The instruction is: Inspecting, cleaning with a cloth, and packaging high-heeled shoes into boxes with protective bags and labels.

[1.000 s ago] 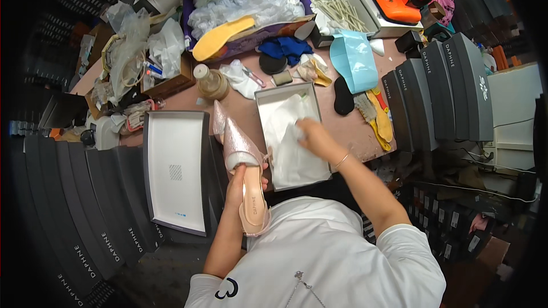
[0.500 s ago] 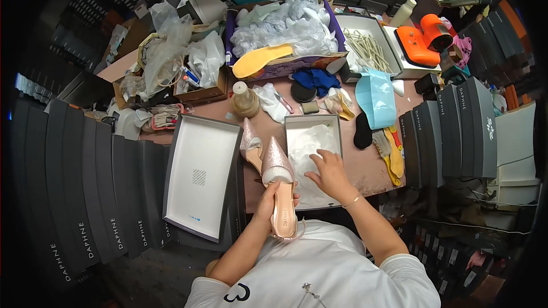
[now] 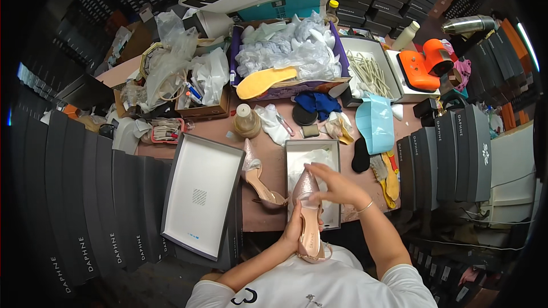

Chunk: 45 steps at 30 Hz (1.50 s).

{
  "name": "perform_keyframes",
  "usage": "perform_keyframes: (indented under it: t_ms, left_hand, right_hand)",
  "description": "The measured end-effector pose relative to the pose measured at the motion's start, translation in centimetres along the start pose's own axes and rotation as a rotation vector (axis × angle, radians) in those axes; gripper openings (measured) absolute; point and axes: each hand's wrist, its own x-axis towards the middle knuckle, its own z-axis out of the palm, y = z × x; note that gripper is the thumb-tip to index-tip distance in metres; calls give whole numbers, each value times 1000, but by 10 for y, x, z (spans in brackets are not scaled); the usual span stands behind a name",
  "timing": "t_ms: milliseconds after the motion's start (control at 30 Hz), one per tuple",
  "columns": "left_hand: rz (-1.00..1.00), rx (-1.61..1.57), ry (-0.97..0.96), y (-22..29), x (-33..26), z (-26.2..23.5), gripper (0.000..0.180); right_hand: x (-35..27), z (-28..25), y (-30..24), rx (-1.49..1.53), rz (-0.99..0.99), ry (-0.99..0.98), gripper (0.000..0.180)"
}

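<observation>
My left hand (image 3: 293, 229) is closed around the middle of a pink glittery pointed-toe shoe (image 3: 308, 217), its toe pointing away from me and its pale insole facing up. Over the toe hovers or rests my right hand (image 3: 338, 186), thumb and fingers apart; whether it touches the glitter cannot be made out. Beneath the held shoe stands an open shoebox (image 3: 335, 151) with white tissue paper (image 3: 302, 161) in it. The matching shoe (image 3: 260, 178) lies on the pinkish table left of that box. Farther left is a white-lined box lid (image 3: 200, 165), resting tilted.
Stacked dark shoeboxes (image 3: 103, 194) line the left, with more shoeboxes (image 3: 465, 148) at the right. At the back a purple box (image 3: 342, 60) holds crumpled plastic and a yellow insole (image 3: 267, 81). A bottle (image 3: 246, 122), blue cloth (image 3: 318, 104), brush (image 3: 379, 168) and orange device (image 3: 419, 71) stand around.
My left hand has brought the held shoe right, over the open box. My right hand has moved from above the tissue to the shoe's toe. The view has tilted up slightly.
</observation>
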Motion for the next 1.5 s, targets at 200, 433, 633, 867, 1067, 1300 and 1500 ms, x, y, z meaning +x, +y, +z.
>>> perform_keyframes:
  t_ms: [200, 433, 633, 867, 1067, 1300, 1500]
  left_hand:
    - [10, 26, 49, 30, 24, -4, 80]
    - [-62, -48, 26, 38, 39, -2, 71]
    - [-70, -114, 25, 39, 53, -12, 70]
    - [-86, -104, 47, 43, 52, -9, 72]
    - [-44, -96, 73, 48, 44, -10, 76]
    - [55, -92, 81, 57, 39, -2, 78]
    - [190, -122, -68, 65, 30, 9, 70]
  right_hand:
    - [126, -65, 64, -213, 83, 342, 35]
    - [184, -67, 158, -826, 234, 186, 27]
    - [168, -99, 145, -1116, 189, 39, 19]
    - [241, -48, 125, -1016, -16, 91, 15]
    - [243, -28, 146, -923, 148, 152, 14]
    - [159, -58, 79, 537, 315, 334, 12]
    - [6, 6, -23, 954, 309, 118, 57]
